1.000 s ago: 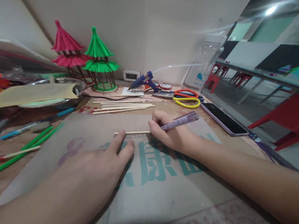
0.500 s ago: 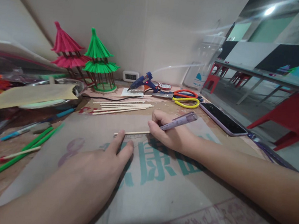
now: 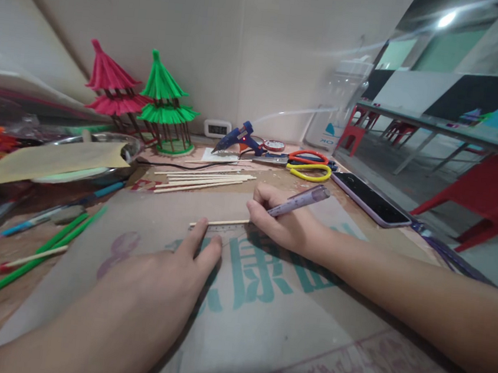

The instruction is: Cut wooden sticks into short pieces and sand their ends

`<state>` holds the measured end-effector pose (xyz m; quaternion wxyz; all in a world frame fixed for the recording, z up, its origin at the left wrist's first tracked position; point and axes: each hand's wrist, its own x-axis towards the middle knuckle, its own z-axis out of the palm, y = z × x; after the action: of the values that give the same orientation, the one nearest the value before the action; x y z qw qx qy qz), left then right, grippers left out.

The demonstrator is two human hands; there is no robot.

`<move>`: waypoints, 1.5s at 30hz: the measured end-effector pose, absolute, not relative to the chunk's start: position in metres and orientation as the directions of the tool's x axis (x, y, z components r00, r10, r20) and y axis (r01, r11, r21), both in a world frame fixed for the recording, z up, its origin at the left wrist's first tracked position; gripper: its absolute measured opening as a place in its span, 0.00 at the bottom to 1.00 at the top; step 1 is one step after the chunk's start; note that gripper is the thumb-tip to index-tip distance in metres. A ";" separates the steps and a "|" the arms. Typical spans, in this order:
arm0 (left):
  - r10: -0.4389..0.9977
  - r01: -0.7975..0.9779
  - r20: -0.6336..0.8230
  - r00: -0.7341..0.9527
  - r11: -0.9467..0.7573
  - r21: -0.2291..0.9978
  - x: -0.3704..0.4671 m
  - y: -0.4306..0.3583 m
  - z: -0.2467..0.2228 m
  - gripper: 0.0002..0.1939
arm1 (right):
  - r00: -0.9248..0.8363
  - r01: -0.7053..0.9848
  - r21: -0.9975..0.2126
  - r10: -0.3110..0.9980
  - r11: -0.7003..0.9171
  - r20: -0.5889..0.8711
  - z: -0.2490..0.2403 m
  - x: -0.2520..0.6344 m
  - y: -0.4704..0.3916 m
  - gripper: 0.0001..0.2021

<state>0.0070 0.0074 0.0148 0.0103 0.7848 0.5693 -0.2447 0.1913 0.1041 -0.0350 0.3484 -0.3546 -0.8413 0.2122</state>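
My left hand [image 3: 144, 294] lies palm down, thumb and forefinger stretched out and apart. Its forefinger presses near the left end of a thin wooden stick [image 3: 227, 223]. Along the stick's near side lies a clear ruler [image 3: 225, 228] with dark markings, partly hidden by my fingers. My right hand [image 3: 281, 222] is closed around a purple pen [image 3: 303, 200], held tilted at the stick's right part. The pen's tip is hidden behind my fingers. Beneath both hands is a sheet printed with green characters [image 3: 258, 270].
Several loose sticks [image 3: 205, 181] lie beyond my hands. Behind them are a blue glue gun [image 3: 240, 138], scissors [image 3: 308, 166] and a small clock [image 3: 218, 128]. Pink [image 3: 117, 83] and green [image 3: 166, 101] tiered models stand at back left. A phone [image 3: 370, 199] lies at right; green pipe cleaners [image 3: 41, 254] lie left.
Both hands stay in nearly the same place, with the pen and stick as before. The view has shifted very slightly.
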 end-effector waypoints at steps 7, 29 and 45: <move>0.885 0.905 -0.420 0.200 -0.331 -0.267 0.012 0.008 0.020 0.39 | -0.498 0.440 -0.619 0.751 0.650 0.435 -0.035 0.191 0.105 0.12; 0.909 0.883 -0.326 0.261 -0.361 -0.301 0.002 0.005 0.007 0.38 | -0.480 0.438 -0.617 0.750 0.654 0.455 -0.034 0.191 0.105 0.12; 0.910 0.910 -0.248 0.333 -0.379 -0.170 -0.013 0.013 -0.002 0.37 | -0.476 0.423 -0.572 0.709 0.703 0.520 -0.022 0.198 0.107 0.09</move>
<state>-0.0131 0.0129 -0.0020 -0.0004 0.8163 0.5572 -0.1524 0.1976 0.1069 -0.0225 0.3849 -0.3374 -0.8387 0.1859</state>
